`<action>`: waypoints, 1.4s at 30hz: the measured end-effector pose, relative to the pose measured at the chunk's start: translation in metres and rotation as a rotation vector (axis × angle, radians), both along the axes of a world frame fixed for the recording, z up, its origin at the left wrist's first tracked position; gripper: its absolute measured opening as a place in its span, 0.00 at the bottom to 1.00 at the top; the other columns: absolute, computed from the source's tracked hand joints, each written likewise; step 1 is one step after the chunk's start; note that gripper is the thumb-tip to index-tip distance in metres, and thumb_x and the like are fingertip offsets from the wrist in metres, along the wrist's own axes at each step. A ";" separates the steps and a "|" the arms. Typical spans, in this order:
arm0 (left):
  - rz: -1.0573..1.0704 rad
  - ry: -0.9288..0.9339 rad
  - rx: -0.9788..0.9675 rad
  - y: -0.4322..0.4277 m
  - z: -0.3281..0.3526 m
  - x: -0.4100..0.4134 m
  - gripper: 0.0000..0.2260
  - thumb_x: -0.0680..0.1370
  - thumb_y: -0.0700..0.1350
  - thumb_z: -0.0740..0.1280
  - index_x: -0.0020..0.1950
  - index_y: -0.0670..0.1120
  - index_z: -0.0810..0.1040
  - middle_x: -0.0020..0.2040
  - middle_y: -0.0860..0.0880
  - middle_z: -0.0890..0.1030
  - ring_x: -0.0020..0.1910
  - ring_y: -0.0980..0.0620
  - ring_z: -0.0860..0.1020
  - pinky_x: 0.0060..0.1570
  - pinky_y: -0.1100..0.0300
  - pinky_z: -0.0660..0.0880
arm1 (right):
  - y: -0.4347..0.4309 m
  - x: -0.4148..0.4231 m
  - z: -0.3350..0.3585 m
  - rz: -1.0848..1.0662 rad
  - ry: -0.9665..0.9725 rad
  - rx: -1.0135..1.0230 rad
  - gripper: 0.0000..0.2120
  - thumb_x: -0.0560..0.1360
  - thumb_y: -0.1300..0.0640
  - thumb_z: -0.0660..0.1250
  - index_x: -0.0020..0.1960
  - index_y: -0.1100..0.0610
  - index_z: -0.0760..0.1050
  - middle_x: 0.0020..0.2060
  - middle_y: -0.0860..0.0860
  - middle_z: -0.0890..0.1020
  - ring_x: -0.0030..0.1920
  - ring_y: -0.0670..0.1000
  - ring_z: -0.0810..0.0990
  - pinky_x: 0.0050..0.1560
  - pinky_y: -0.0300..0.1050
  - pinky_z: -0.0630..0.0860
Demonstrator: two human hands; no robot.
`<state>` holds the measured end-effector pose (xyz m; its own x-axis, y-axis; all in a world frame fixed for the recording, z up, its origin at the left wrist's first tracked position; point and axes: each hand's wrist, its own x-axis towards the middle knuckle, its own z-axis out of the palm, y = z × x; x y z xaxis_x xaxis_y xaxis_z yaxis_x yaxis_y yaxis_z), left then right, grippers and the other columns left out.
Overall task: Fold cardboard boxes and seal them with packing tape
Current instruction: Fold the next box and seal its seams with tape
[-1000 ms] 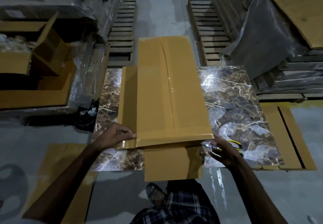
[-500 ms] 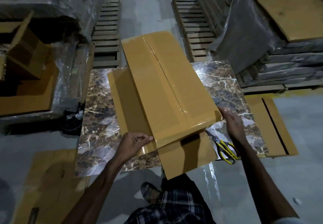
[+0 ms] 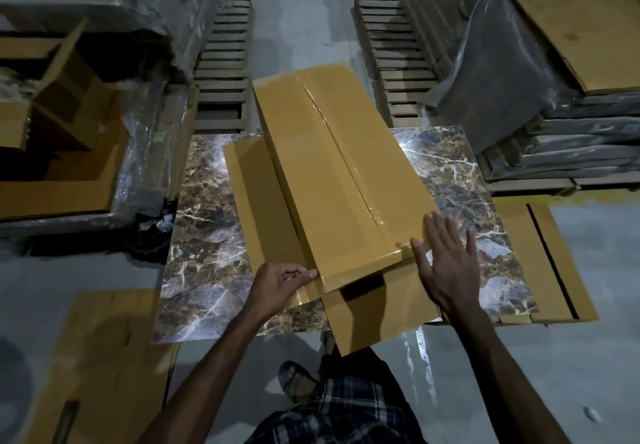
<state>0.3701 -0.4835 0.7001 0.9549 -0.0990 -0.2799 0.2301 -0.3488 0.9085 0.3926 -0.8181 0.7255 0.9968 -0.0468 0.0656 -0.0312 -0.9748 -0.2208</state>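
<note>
A long flat brown cardboard box [image 3: 332, 173] lies slanted across a marble-patterned slab [image 3: 204, 208], with a shiny strip of clear tape running down its middle seam. An unfolded side flap [image 3: 256, 208] lies on its left and an end flap [image 3: 374, 312] juts toward me. My left hand [image 3: 280, 286] pinches the box's near left corner. My right hand [image 3: 446, 263] lies flat with spread fingers against the box's near right corner.
Open cardboard boxes [image 3: 59, 125] wrapped in plastic stand at the left. Wooden pallets [image 3: 225, 63] lie beyond the slab. Wrapped stacks topped with cardboard sheets [image 3: 568, 45] rise at the right. Flat cardboard [image 3: 554, 256] lies right of the slab, another sheet [image 3: 100, 357] at lower left.
The box has swung so its far end points left of centre. My right hand has moved up from the scissors to the box's near right corner and now hides them.
</note>
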 end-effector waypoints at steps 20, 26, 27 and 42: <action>-0.021 0.019 0.017 0.007 -0.010 0.000 0.14 0.75 0.66 0.73 0.43 0.57 0.88 0.43 0.57 0.88 0.47 0.56 0.85 0.50 0.54 0.78 | 0.085 -0.037 0.006 0.037 -0.351 0.468 0.21 0.85 0.53 0.57 0.75 0.60 0.73 0.71 0.57 0.77 0.70 0.53 0.75 0.73 0.47 0.66; -0.025 0.094 -0.022 0.012 -0.014 0.001 0.11 0.75 0.60 0.75 0.51 0.56 0.87 0.55 0.59 0.86 0.60 0.56 0.81 0.55 0.58 0.75 | -0.057 -0.051 -0.052 -0.531 -0.001 0.351 0.25 0.73 0.51 0.57 0.62 0.63 0.80 0.55 0.63 0.82 0.55 0.64 0.80 0.54 0.53 0.74; -0.029 0.100 -0.031 0.013 -0.014 0.001 0.10 0.75 0.59 0.75 0.53 0.56 0.87 0.56 0.59 0.86 0.61 0.57 0.80 0.55 0.58 0.74 | -0.071 -0.058 -0.065 -0.488 0.156 0.286 0.27 0.73 0.47 0.58 0.63 0.63 0.79 0.55 0.63 0.81 0.55 0.64 0.81 0.52 0.54 0.75; -0.108 0.103 -0.027 0.019 -0.014 0.003 0.07 0.77 0.58 0.74 0.49 0.58 0.86 0.55 0.60 0.86 0.64 0.54 0.80 0.65 0.48 0.76 | -0.110 -0.093 -0.108 -0.510 0.576 0.270 0.23 0.77 0.41 0.71 0.49 0.62 0.74 0.41 0.63 0.82 0.45 0.66 0.82 0.39 0.50 0.70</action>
